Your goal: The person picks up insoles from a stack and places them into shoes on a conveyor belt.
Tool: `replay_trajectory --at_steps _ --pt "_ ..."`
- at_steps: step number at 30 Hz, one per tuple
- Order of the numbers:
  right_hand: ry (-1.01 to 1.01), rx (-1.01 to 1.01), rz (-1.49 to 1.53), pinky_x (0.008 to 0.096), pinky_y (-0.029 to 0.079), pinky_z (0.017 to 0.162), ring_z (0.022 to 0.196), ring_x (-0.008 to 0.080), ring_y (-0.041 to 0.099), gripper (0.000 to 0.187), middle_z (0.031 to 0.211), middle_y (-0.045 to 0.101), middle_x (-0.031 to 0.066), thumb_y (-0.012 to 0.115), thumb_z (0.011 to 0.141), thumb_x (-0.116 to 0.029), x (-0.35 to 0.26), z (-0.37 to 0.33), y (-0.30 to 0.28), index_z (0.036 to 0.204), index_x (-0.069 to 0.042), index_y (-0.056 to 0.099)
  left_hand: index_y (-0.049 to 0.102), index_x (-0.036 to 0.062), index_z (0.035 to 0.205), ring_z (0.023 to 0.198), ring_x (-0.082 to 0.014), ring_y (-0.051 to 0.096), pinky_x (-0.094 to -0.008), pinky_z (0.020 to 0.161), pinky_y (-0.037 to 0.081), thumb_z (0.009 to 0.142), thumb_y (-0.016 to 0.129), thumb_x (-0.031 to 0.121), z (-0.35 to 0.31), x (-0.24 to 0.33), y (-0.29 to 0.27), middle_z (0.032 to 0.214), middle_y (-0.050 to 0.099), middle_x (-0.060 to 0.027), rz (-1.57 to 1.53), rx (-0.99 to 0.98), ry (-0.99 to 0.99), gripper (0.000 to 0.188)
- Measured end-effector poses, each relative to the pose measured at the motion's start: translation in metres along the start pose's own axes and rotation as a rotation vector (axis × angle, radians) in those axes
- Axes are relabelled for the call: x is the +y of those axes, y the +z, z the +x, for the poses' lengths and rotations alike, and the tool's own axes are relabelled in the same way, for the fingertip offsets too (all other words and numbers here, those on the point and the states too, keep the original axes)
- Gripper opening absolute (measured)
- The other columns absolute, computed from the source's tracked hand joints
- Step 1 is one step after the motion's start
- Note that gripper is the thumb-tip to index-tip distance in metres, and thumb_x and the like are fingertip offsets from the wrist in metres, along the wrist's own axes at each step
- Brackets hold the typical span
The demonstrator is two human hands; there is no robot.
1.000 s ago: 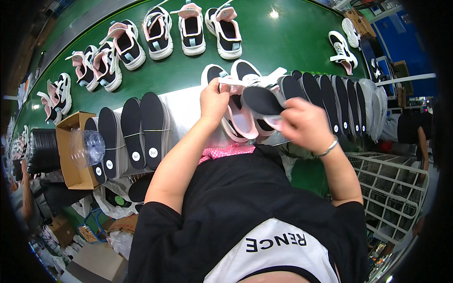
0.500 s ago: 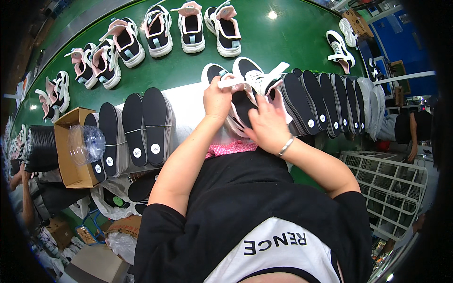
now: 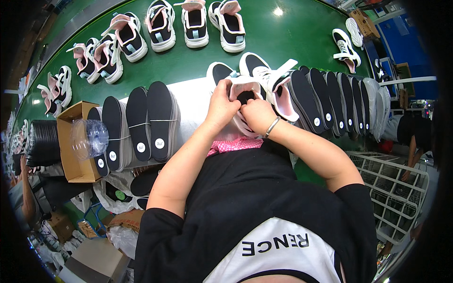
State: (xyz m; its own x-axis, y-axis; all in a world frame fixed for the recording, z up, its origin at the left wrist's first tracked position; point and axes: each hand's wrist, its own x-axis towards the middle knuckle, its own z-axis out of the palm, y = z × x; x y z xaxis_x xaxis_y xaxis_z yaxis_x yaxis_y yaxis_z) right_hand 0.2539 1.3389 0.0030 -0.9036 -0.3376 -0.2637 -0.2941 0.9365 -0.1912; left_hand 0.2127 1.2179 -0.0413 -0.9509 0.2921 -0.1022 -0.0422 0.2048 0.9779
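Note:
Directly in front of me is a black, white and pink sneaker [image 3: 246,87], its opening toward me. My left hand [image 3: 223,104] grips the left edge of that opening, thumb at the rim. At the right side of the same opening, my right hand [image 3: 258,115] is closed, its fingertips partly hidden inside the collar. A metal bangle circles the right wrist. Touching the held shoe on the right is a second matching sneaker [image 3: 283,98] with a white strap sticking up. Both shoes rest by a white sheet [image 3: 191,106] on the green bench.
Bundled black insoles [image 3: 163,120] stand left of the sheet, and more insole stacks [image 3: 304,101] stand to the right. Finished-looking sneakers [image 3: 195,23] line the far side of the green table [image 3: 264,28]. A cardboard box [image 3: 73,162] with clear plastic sits left; a white wire rack [image 3: 391,174] stands right.
My right hand has gone from spread, blurred fingers at the shoe's heel to closed fingers at its opening. My left hand has shifted from the strap to the collar's edge.

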Motion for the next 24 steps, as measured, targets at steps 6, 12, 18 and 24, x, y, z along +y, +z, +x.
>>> replay_trajectory --at_steps 6,12,18,24 --pt "0.056 -0.290 0.042 0.0372 0.046 0.067 0.073 0.0287 0.060 0.025 0.077 0.062 0.0151 0.046 0.077 -0.023 0.003 0.018 -0.003 0.073 -0.005 0.063 0.044 -0.0012 0.101 0.090 -0.0287 0.054 -0.0315 0.078 0.042 0.058 0.053 -0.002 0.000 -0.007 0.003 0.094 0.054 -0.0177 -0.072 0.020 -0.012 0.044" --pt "0.060 -0.637 -0.072 0.0351 0.041 0.080 0.083 0.0265 0.059 0.020 0.085 0.062 0.0134 0.055 0.067 -0.014 0.004 0.032 -0.008 0.083 -0.008 0.065 0.044 -0.0016 0.103 0.091 -0.0289 0.054 -0.0316 0.080 0.042 0.059 0.053 -0.001 0.001 0.001 0.007 0.094 0.054 -0.0180 -0.086 0.018 -0.004 0.045" --pt "0.024 -0.506 -0.270 0.0300 0.045 0.075 0.087 0.0210 0.059 0.023 0.094 0.062 0.0096 0.053 0.072 -0.014 0.007 0.025 0.001 0.091 -0.009 0.064 0.044 -0.0020 0.104 0.092 -0.0328 0.053 -0.0344 0.081 0.041 0.059 0.052 0.000 -0.001 0.009 0.009 0.097 0.053 -0.0202 0.029 0.027 0.014 0.046" --pt "-0.079 -0.604 -0.213 0.0311 0.046 0.070 0.083 0.0232 0.060 0.021 0.085 0.063 0.0112 0.053 0.070 -0.015 0.010 0.018 -0.018 0.085 -0.006 0.064 0.044 -0.0016 0.104 0.090 -0.0339 0.053 -0.0354 0.078 0.042 0.059 0.052 0.002 0.002 0.006 0.013 0.095 0.054 -0.0206 0.067 0.031 0.017 0.046"
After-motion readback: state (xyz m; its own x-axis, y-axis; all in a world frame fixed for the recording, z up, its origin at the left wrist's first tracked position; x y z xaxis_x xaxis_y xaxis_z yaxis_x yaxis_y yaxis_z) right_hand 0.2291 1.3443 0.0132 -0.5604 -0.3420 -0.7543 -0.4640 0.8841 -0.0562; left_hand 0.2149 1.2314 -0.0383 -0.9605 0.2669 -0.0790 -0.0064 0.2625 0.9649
